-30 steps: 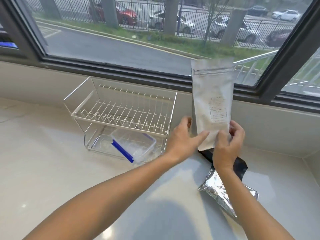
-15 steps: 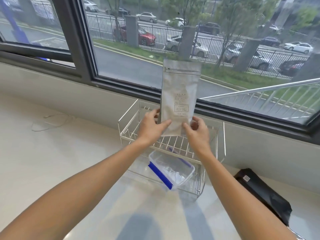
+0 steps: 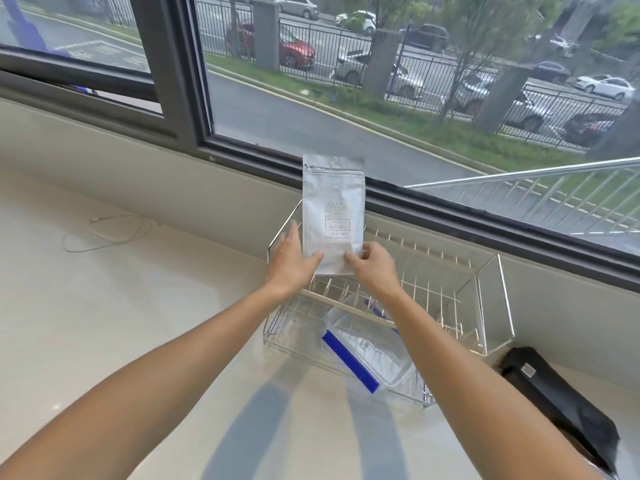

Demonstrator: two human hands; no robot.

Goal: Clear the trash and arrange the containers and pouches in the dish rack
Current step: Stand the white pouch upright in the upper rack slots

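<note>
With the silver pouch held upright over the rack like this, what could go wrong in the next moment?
1. Both hands, left hand and right hand, pinch only the bottom edge of the silver pouch, so its tall top may flop or tip once released.
2. The dish rack has thin upper tines with wide gaps; the pouch may slip between them or lean over.
3. The clear container sticks out of the lower tier, so a forearm may knock it.

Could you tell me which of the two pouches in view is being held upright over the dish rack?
The silver pouch, pinched at its bottom by the left hand and right hand. The black pouch lies flat on the counter, right of the dish rack.
</note>
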